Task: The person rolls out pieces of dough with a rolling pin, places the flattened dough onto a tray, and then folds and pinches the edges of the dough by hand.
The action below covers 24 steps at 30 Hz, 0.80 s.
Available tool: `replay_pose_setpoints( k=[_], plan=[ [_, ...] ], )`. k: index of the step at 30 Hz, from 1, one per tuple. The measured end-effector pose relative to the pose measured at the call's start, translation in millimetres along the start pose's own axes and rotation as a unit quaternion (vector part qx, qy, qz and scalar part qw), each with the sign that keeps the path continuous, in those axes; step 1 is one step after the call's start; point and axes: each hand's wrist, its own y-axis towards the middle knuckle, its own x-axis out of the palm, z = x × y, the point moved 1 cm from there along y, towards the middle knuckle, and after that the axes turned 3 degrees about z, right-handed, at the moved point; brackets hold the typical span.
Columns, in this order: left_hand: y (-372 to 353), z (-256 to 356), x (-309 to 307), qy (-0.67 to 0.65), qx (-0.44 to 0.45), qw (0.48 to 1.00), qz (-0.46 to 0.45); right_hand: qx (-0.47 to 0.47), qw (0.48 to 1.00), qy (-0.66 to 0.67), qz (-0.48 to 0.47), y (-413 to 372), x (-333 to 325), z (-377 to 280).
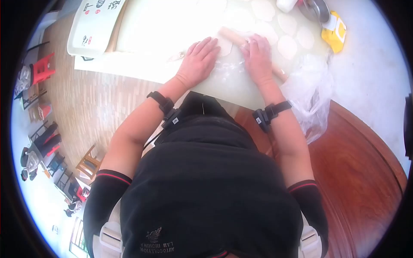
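On a pale work surface lies a wooden rolling pin [232, 36], slanting from upper left to lower right. My right hand [257, 56] rests over its middle with the fingers wrapped down on it. A thin white dough piece [225, 46] lies by the pin's left end, and the fingertips of my left hand [200, 59] are at its left edge, fingers extended and flat. Several flattened dough rounds [287, 46] are spread beyond my right hand. A small dough bit [176, 56] sits left of my left hand.
A crumpled clear plastic bag [312, 99] hangs at the table's right edge. Farther back are a metal bowl [317, 10] and a yellow packet [334, 33]. A white tray [92, 30] stands at the left. A reddish wooden table [357, 172] is at lower right.
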Motion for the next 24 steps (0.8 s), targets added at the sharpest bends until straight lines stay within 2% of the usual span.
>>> replay_pose_setpoints(
  k=[2, 3, 5, 6, 8, 12, 14, 18, 20, 24],
  plan=[
    [2.2, -0.1, -3.7, 0.0, 0.027, 1.0, 0.014, 0.072, 0.997, 0.021, 0.03, 3.8, -8.1, -3.4],
    [-33.9, -11.8, -32.4, 0.028, 0.012, 0.999, -0.04, 0.097, 0.992, 0.076, 0.021, -10.8, 17.5, -43.7],
    [-43.5, 12.9, -21.6, 0.01, -0.026, 0.998, -0.063, 0.135, 0.989, 0.06, -0.002, -32.2, 2.1, -40.3],
    [-40.5, 13.8, -18.4, 0.015, -0.023, 0.998, -0.055, 0.13, 0.99, 0.059, 0.005, -35.2, 5.2, -39.4],
    [-30.7, 16.6, -11.2, 0.008, -0.047, 0.998, -0.051, 0.108, 0.991, 0.052, -0.067, -41.4, 13.5, -37.4],
    [-23.5, 15.2, 1.7, 0.031, -0.002, 1.0, -0.005, 0.053, 0.999, 0.004, -0.01, -31.5, 17.9, -25.3],
    [-26.0, 16.2, 3.3, 0.026, -0.002, 1.0, -0.013, 0.062, 0.993, -0.098, 0.0, -12.9, 16.4, -14.6],
    [-26.1, 14.4, 3.2, 0.014, -0.012, 1.0, -0.014, 0.061, 0.994, -0.079, -0.037, -15.7, 12.7, -14.2],
    [-27.6, 15.9, 4.0, 0.023, -0.015, 1.0, -0.011, 0.066, 0.993, 0.009, -0.093, -37.1, 0.9, -32.1],
    [-28.7, 19.2, 5.0, 0.024, -0.015, 1.0, -0.009, 0.048, 0.997, -0.01, -0.062, -38.4, 7.1, -27.3]
  ],
)
